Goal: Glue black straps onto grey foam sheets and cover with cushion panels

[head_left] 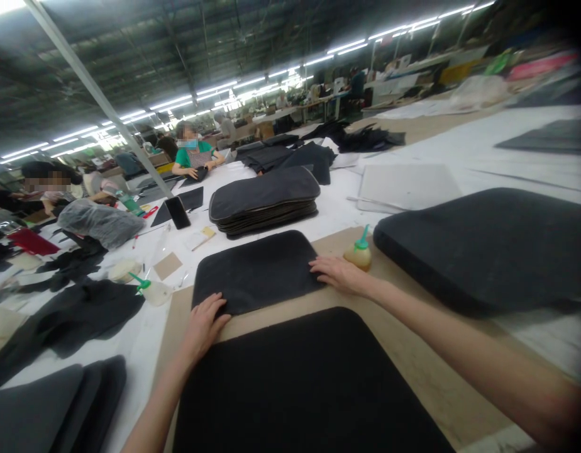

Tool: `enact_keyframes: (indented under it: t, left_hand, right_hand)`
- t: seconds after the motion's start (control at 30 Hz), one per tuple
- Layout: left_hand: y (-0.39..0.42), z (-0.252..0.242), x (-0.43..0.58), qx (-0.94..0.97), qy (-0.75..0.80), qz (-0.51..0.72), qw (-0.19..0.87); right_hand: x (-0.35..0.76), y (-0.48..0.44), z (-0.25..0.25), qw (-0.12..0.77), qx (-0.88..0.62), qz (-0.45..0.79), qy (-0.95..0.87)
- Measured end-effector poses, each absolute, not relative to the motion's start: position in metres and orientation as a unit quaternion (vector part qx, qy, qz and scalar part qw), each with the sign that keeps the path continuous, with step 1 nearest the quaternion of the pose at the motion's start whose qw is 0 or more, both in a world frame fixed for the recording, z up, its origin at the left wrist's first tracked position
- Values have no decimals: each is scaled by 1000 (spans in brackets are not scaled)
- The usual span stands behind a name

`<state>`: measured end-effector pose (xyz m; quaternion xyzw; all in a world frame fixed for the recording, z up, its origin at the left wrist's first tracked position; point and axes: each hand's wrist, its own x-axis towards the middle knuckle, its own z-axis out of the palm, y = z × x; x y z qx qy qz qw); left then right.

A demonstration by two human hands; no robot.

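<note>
A black rounded panel (260, 269) lies flat on a tan board (389, 333) in front of me. At its near left corner rests my left hand (209, 319), fingers stretched over the edge. My right hand (340, 274) lies on its right edge, with the fingers extended flat. Closer to me is a larger black panel (290, 384), partly under my left forearm. Just beyond my right hand stands a squeeze bottle (359, 255) with a green nozzle and amber liquid.
A stack of black panels (265, 200) sits farther back. On the right is a thick black pile (493, 251). To the left are another green-nozzled bottle (154, 291), a phone (177, 212) and black fabric scraps (78, 314). A co-worker (195, 154) in green sits across the table.
</note>
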<state>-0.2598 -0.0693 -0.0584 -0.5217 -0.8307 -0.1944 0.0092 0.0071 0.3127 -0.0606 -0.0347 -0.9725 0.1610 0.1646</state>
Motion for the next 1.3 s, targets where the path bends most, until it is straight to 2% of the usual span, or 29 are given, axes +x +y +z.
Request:
enact_keyframes:
  t: [0.23,0.4,0.5,0.6,0.77,0.93,1.17,1.3]
  left_hand:
    - [-85,-41,-251,-475,-841,-260,25]
    - [-142,-22,-168,-413,-857,-305,42]
    - [-171,-27,-98,-484,-846,-224,20]
    - [-187,-43,-49,-579,-810,-85,49]
    - [-191,-57,-31,-608,-788,10,95]
    - [-187,-55,-40,-608,-788,15,89]
    - [-185,-58,-47,-601,-796,-3,76]
    - [-191,-57,-49,-588,-806,-4,74]
  right_hand:
    - [32,292,-37,195,-75,175,-962]
    - [129,249,-36,192,-180,282,-923]
    - [188,209,-51,207,-201,285,-914]
    - [220,167,-63,227,-138,220,-939]
    - [227,132,-66,170,-76,98,-978]
    - [225,145,-74,186,-99,121,-970]
    - [174,213,-83,305,-291,275,-864]
    - [121,264,-79,348,-349,289,-821]
